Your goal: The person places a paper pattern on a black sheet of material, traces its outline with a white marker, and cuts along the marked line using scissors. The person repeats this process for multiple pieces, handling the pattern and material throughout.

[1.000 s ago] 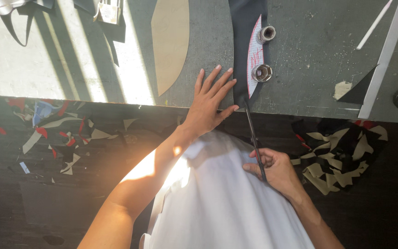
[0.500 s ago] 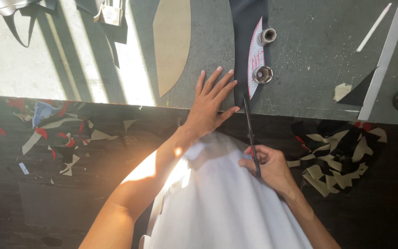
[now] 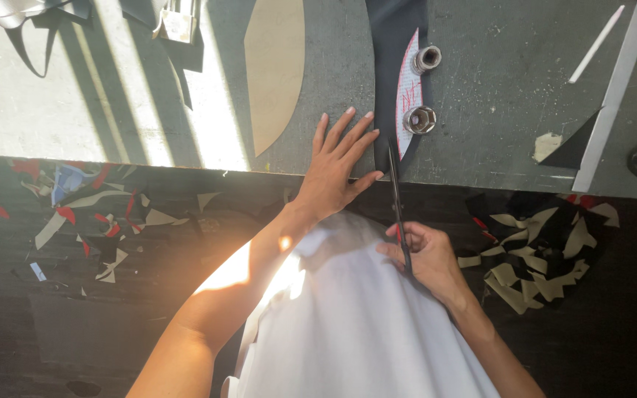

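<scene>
Black scissors [image 3: 398, 214] in right hand [image 3: 425, 258], grip closed around the handles, blades pointing up at the dark fabric strip [image 3: 392, 66] at the counter [image 3: 495, 110] edge. Left hand [image 3: 337, 166] flat, fingers spread, pressing beside the strip, holding nothing. White curved template [image 3: 409, 96] lies on the strip, two metal sockets [image 3: 419, 118] touching it. Scraps [image 3: 532, 250] on the floor to the right.
</scene>
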